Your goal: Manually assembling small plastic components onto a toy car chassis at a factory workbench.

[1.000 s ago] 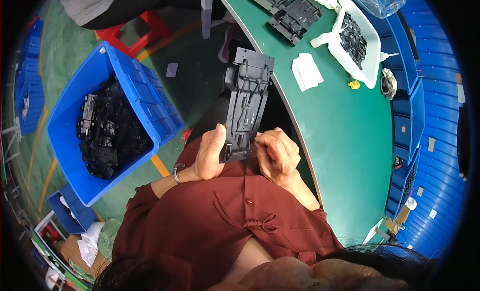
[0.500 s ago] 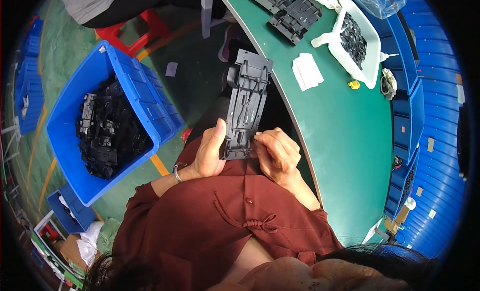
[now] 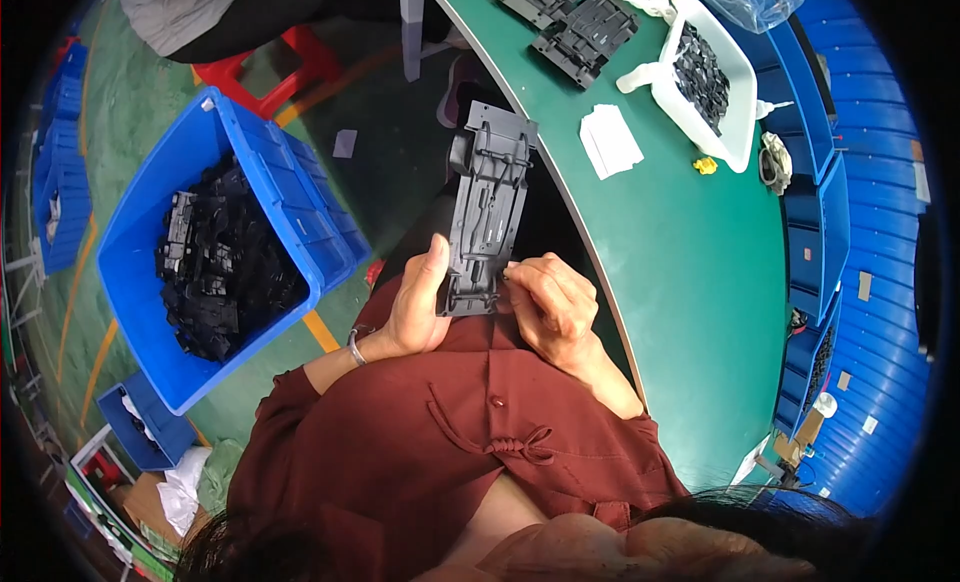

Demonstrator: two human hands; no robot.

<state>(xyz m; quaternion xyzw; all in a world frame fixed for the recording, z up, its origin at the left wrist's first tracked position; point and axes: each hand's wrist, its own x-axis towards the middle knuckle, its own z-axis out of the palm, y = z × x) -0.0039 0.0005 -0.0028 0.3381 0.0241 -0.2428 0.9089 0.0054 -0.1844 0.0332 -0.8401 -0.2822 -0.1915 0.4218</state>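
Note:
A long black plastic model-car chassis (image 3: 487, 207) stands tilted up in front of my body, its ribbed and moulded side facing me. My left hand (image 3: 415, 307) grips its lower left edge, thumb laid along the side and the other fingers hidden behind. At the lower right edge of the chassis is my right hand (image 3: 552, 307), its fingers curled into a pinch at the part's side. Whatever sits between those fingertips is too small to make out. More black chassis parts (image 3: 585, 42) lie on the green table (image 3: 690, 312), beyond my right hand.
To my left, a blue bin (image 3: 150, 327) holds a heap of black plastic parts. A white tray (image 3: 741, 132) of small black pieces stands on the table, near white cards (image 3: 609, 142) and a yellow scrap (image 3: 706, 166). A red stool (image 3: 270, 77) with a seated person is beyond the bin.
The view has shifted slightly. Both hands keep nearly the same hold, and the chassis has moved only a little.

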